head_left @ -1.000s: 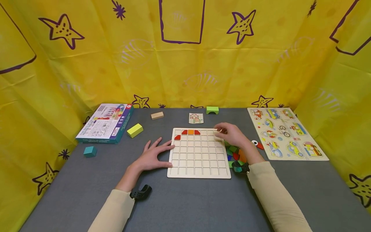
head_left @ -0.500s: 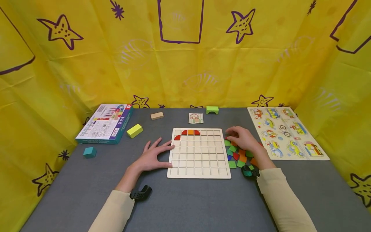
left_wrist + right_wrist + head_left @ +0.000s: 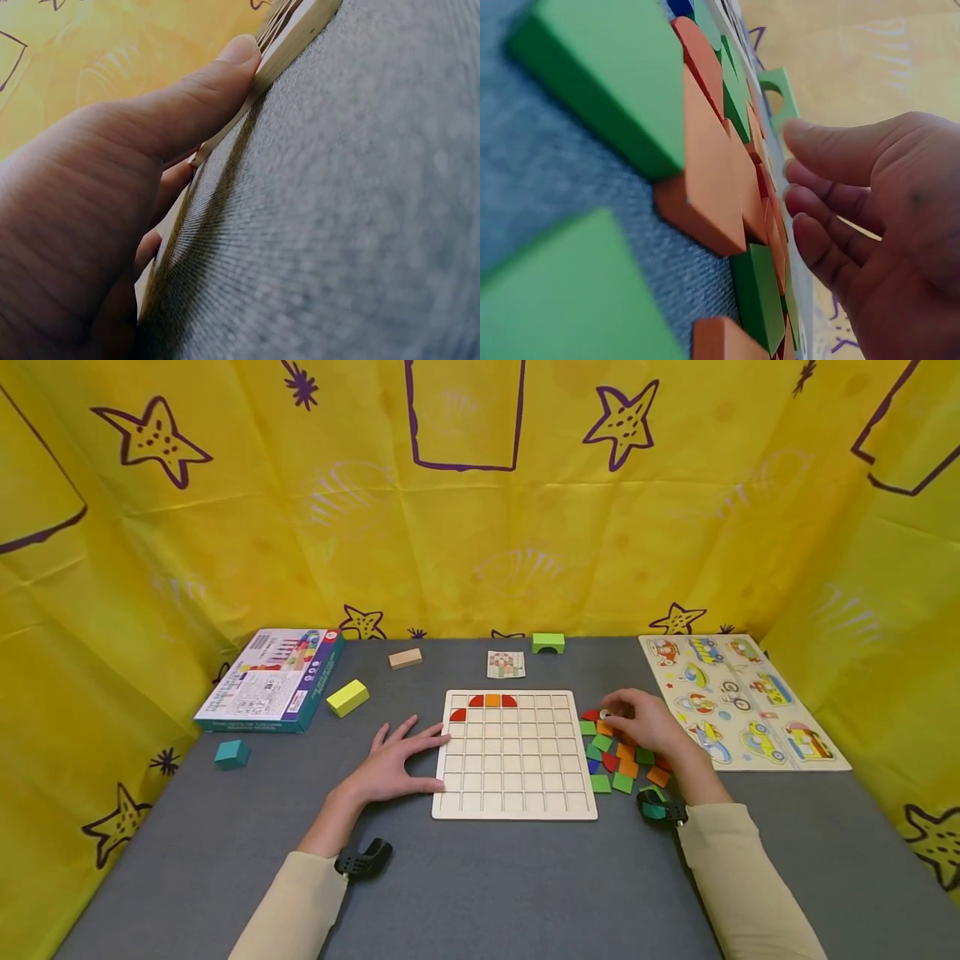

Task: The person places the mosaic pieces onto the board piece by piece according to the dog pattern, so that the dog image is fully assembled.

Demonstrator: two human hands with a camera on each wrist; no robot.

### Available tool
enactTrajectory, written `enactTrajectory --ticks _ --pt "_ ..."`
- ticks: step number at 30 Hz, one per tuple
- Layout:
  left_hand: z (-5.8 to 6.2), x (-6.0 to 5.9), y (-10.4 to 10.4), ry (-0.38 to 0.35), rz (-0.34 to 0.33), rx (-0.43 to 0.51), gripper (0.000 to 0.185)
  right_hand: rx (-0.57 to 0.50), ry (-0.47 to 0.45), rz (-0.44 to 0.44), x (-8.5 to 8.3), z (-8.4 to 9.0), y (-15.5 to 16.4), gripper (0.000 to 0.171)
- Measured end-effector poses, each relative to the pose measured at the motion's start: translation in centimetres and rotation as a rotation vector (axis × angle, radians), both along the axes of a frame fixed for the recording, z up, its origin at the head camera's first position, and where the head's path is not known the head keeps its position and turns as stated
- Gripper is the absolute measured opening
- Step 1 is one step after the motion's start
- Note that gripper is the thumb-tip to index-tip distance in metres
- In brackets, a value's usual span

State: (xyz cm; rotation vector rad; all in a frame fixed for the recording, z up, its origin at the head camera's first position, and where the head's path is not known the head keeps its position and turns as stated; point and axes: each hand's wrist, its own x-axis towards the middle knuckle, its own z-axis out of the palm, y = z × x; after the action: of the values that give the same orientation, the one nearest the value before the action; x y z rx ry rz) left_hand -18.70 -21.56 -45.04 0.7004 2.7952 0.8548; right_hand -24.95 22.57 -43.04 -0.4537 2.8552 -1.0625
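Note:
In the head view a pale wooden grid board (image 3: 514,764) lies on the grey table, with red curved tiles (image 3: 458,716) and an orange square tile (image 3: 492,701) in its upper left cells. My left hand (image 3: 393,766) rests at the board's left side, fingers spread and thumb touching the edge. My right hand (image 3: 643,720) is over the pile of coloured tiles (image 3: 622,783) right of the board. A small white round piece (image 3: 604,715) shows at its fingertips; whether they pinch it is unclear. In the right wrist view the thumb (image 3: 832,146) hides part of the fingers.
A small patterned card (image 3: 506,665) and a green arch block (image 3: 548,643) stand behind the board. To the left are a yellow block (image 3: 348,698), a wooden block (image 3: 406,659), a teal block (image 3: 232,754) and a box (image 3: 270,681). A picture puzzle board (image 3: 742,702) lies right.
My right hand has moved from the board's upper right corner rightward to the tile pile, uncovering more tiles. My left hand has stayed at the board's edge.

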Motion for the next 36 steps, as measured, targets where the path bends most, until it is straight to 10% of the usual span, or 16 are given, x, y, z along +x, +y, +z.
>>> enactTrajectory --ticks 20,36 --pt "-0.1 0.1 -0.2 0.014 -0.001 0.017 0.077 0.072 0.1 0.142 0.7 -0.6 -2.0 0.017" --pt "0.0 -0.1 -0.3 0.003 -0.002 0.026 0.076 0.084 0.098 0.076 0.7 -0.4 -3.1 0.014"
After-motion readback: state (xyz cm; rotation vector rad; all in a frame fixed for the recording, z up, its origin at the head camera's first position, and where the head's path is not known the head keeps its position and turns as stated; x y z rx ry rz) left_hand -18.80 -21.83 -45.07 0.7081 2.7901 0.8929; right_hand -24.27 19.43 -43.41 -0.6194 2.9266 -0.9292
